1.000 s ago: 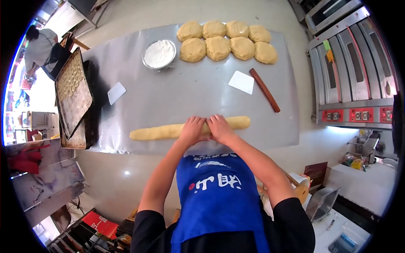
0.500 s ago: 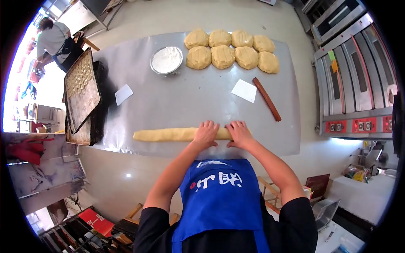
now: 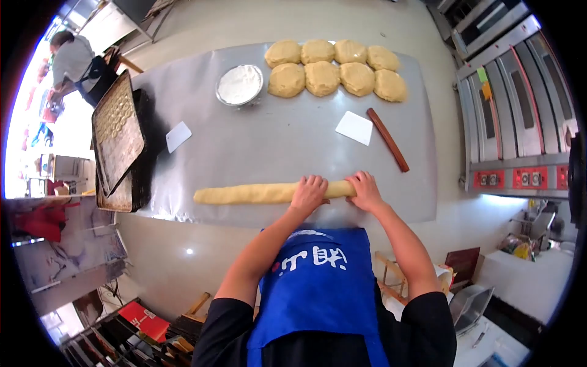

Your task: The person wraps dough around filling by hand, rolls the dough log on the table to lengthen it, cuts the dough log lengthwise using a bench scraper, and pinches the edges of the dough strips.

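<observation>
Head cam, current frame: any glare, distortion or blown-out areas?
Head view: black fisheye border, table edges bowed; window side at far left blown out; soft glare on the metal tabletop; dark shadow beside the trays; dough log clearly readable.

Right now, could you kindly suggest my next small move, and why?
I would probably slide the left hand leftward along the dough log, since it and the right hand sit toward the right end, leaving the long left part uncovered.

both hands (image 3: pixel 337 192) rest on a long dough roll (image 3: pixel 247 194) on the metal table (image 3: pixel 244 147), below eight dough pieces (image 3: pixel 322 78).
</observation>
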Tool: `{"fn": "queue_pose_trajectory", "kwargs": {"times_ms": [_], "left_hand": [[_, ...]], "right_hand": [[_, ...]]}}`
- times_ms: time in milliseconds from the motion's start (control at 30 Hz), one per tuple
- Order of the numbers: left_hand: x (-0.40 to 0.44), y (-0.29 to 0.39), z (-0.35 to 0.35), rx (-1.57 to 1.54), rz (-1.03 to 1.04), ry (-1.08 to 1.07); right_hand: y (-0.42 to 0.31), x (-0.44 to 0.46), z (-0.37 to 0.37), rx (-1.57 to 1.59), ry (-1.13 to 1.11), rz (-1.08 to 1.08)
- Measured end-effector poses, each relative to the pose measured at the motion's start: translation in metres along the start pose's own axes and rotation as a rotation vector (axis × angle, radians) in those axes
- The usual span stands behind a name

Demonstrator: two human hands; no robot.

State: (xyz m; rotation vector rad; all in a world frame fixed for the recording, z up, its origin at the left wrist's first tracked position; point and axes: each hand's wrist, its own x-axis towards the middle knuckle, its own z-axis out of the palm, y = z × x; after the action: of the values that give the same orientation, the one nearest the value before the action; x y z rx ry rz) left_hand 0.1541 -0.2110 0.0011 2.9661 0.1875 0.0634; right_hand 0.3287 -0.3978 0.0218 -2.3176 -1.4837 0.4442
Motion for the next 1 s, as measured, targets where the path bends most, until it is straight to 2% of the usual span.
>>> {"fn": "queue_pose_trajectory", "kwargs": {"times_ms": [200, 333, 400, 433, 500, 533, 600, 633, 700, 833, 900, 933, 1000], "left_hand": [[0.002, 0.0, -0.001, 0.019, 0.017, -0.038], [0.008, -0.007, -0.017, -0.033, 0.009, -0.126], [0.008, -0.017, -0.026, -0.409, -0.13, -0.271], [0.006, -0.023, -0.023, -0.41, -0.121, -0.277], [0.002, -0.039, -0.016, -0.33, -0.428, -0.011], [-0.005, -0.042, -0.014, -0.332, -0.431, -0.018], [-0.028, -0.044, -0.01, 0.001, -0.404, 0.065], [-0.028, -0.046, -0.007, 0.003, -0.411, 0.064], [-0.019, -0.05, -0.002, -0.125, -0.408, 0.004], [-0.03, -0.084, -0.011, -0.271, -0.402, 0.03], [-0.042, -0.109, -0.031, -0.162, -0.443, 0.16], [-0.056, -0.109, -0.03, -0.169, -0.455, 0.149], [-0.067, -0.113, -0.035, 0.002, -0.736, -0.075]], "right_hand": [[-0.001, -0.005, -0.002, -0.229, -0.067, 0.019], [-0.011, 0.0, -0.023, -0.053, -0.123, 0.078], [-0.005, 0.017, -0.027, 0.068, -0.232, 0.299], [0.001, 0.026, -0.019, 0.071, -0.23, 0.309], [0.0, 0.052, 0.009, -0.021, 0.351, 0.243], [-0.008, 0.058, 0.021, -0.018, 0.344, 0.246], [-0.025, 0.064, 0.044, -0.251, 0.425, 0.2], [-0.028, 0.062, 0.047, -0.247, 0.423, 0.194], [-0.038, 0.055, 0.047, -0.247, 0.197, 0.257], [-0.048, 0.075, 0.05, -0.349, 0.083, 0.268], [-0.07, 0.086, 0.045, -0.141, 0.327, 0.19], [-0.083, 0.082, 0.057, -0.139, 0.31, 0.188], [-0.105, 0.084, 0.072, -0.18, 0.124, 0.144]]}}
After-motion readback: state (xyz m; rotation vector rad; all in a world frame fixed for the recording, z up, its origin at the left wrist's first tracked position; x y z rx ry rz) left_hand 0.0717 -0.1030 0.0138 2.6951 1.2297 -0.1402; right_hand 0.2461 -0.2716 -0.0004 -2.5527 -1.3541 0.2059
